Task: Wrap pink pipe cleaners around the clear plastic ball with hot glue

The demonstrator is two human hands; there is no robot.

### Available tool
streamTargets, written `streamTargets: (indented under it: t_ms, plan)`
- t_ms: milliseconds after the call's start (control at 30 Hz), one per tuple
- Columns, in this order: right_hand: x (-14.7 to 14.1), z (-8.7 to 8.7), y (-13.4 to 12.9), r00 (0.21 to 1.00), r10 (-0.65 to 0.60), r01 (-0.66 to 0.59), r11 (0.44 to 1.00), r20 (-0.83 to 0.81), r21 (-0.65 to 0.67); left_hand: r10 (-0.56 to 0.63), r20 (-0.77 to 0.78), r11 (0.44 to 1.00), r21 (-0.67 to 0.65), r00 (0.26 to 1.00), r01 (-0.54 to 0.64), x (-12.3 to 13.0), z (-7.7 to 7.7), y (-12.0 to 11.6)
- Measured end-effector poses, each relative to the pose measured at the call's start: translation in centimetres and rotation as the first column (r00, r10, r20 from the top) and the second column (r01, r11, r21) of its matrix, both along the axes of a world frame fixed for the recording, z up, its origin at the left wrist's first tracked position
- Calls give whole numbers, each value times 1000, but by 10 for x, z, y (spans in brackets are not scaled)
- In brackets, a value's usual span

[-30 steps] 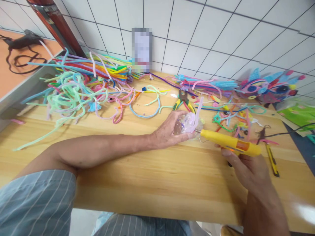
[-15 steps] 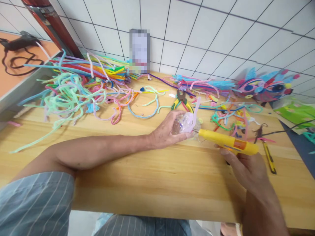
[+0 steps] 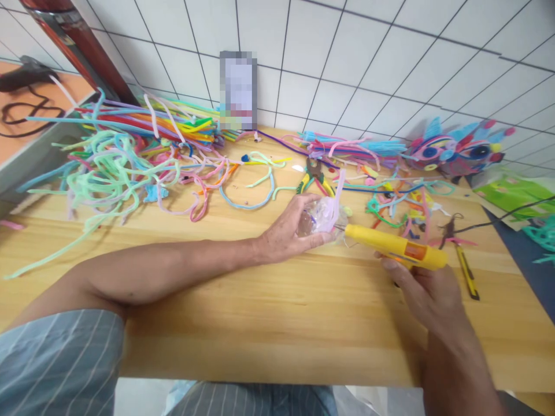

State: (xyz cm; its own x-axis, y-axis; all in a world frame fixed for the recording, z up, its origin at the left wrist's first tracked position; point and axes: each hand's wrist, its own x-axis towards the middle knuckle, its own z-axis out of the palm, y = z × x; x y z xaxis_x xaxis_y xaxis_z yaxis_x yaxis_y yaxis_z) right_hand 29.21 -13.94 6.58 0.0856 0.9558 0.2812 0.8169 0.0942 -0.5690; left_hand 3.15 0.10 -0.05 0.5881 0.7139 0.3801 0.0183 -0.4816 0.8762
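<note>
My left hand (image 3: pixel 289 230) is wrapped round a clear, rounded plastic piece (image 3: pixel 309 222), which looks like part of a bottle, just above the table. A pale lilac pipe cleaner (image 3: pixel 337 193) lies against it and sticks up at the top. My right hand (image 3: pixel 427 286) grips a yellow glue gun (image 3: pixel 377 241) by its handle. The gun's thin metal tip reaches the right side of the plastic piece, beside the lilac pipe cleaner; whether they touch I cannot tell. Pliers (image 3: pixel 313 176) with green and yellow handles lie just behind my left hand.
Tangled pipe cleaners (image 3: pixel 108 167) spread over the left of the wooden table (image 3: pixel 260 329). A blurred phone-like rectangle (image 3: pixel 238 89) leans on the tiled wall. Pipe-cleaner figures (image 3: pixel 459 151) stand at the back right. A utility knife (image 3: pixel 467 270) and a black cord (image 3: pixel 503 221) lie right.
The whole view has shifted slightly, so most things appear a little further left. Both hands keep their hold, and the glue gun's tip stays at the plastic piece.
</note>
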Motion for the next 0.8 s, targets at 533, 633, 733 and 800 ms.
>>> streamTargets:
  t_ms: [533,633,733,800]
  plan:
    - [-7,-3,2,996,-32,28,999,-81,-42,22,-54,1000,-3,998,-22,-2,-3,0]
    - [-3,2,6,981,-84,86,996,-172,4,25,-60,1000,-2,998,-25,-2,-5,1]
    - [25,13,1,929,-222,247,968,-296,49,34,-71,999,9,997,-34,-3,-3,-1]
    - [60,19,-9,848,-388,454,883,-360,118,32,-76,999,21,997,-31,-3,-1,-2]
